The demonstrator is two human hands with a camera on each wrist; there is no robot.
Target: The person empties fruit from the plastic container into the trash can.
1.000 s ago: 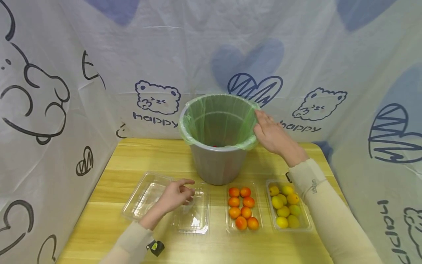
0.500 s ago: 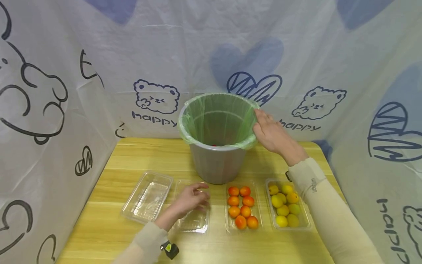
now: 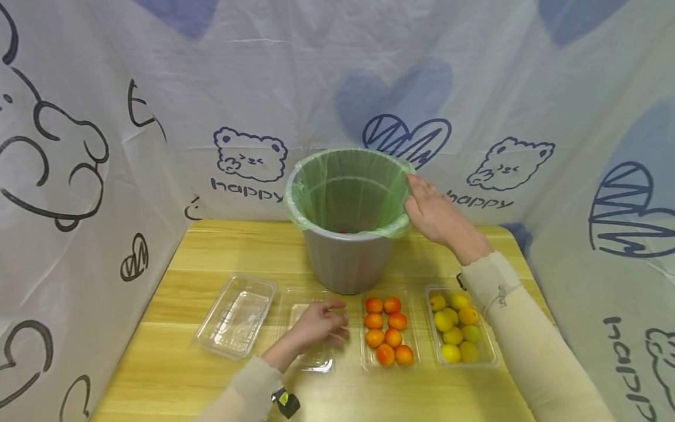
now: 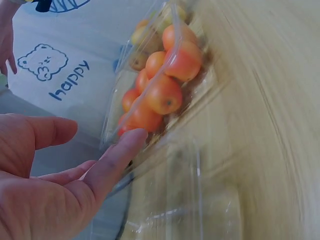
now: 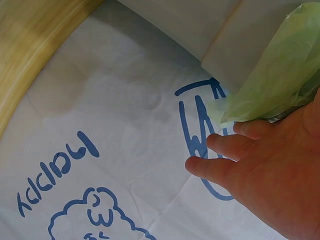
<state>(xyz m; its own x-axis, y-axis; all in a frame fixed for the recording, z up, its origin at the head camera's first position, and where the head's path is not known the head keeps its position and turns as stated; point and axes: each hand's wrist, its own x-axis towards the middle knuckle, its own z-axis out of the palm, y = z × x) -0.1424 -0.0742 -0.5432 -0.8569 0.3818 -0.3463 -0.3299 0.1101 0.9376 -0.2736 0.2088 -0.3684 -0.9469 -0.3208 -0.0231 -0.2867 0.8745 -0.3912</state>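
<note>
My left hand [image 3: 319,323] hovers over a clear plastic tray [image 3: 318,364], its fingers loosely bent and pointing right. Nothing is between its thumb and fingers. Just beyond the fingertips, another clear tray [image 3: 412,319] holds several small orange-red fruits [image 3: 393,338]; the left wrist view shows the index finger close to them, but contact cannot be told. With fairly straight fingers, my right hand [image 3: 435,214] rests against the right rim of a grey bin [image 3: 348,264]. A thin green bag [image 3: 343,199] lines the bin and folds over its rim.
A further clear tray [image 3: 239,316] stands on the wooden table [image 3: 174,363] at the left. Under my right forearm, a clear tray [image 3: 490,354] holds several yellow and greenish fruits [image 3: 453,337]. Something small and red [image 3: 343,232] shows inside the bin. Printed curtains surround the table.
My left hand has moved right, from between the two left trays to beside the orange-red fruits. The right hand has stayed at the bin's rim.
</note>
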